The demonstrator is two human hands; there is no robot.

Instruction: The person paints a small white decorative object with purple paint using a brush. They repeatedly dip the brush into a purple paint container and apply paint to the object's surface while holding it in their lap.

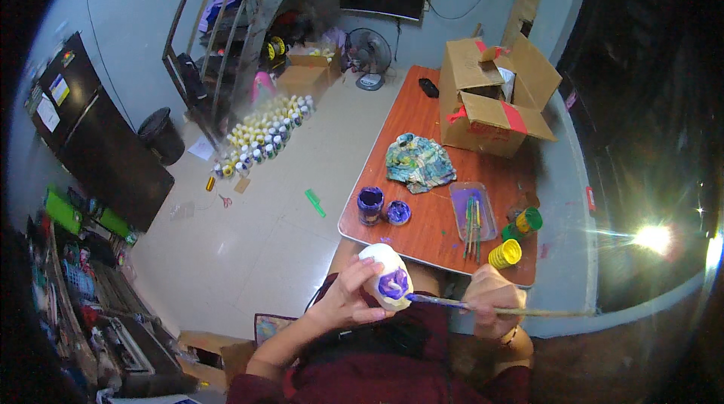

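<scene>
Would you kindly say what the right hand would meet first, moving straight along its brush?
Most likely the white object in the left hand; the brush seems to touch it.

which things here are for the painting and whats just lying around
Painting, by the look of it: white piece, brush, purple jar, lid, spare brushes, tray

Probably just around: scissors, fan, bin, fridge

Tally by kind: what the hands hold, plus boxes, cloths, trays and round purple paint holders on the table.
Held paintbrush: 1
White rounded piece: 1
Cardboard box: 1
Crumpled cloth: 1
Tray: 1
Purple jar plus shallow holder: 2
Total: 7
</scene>
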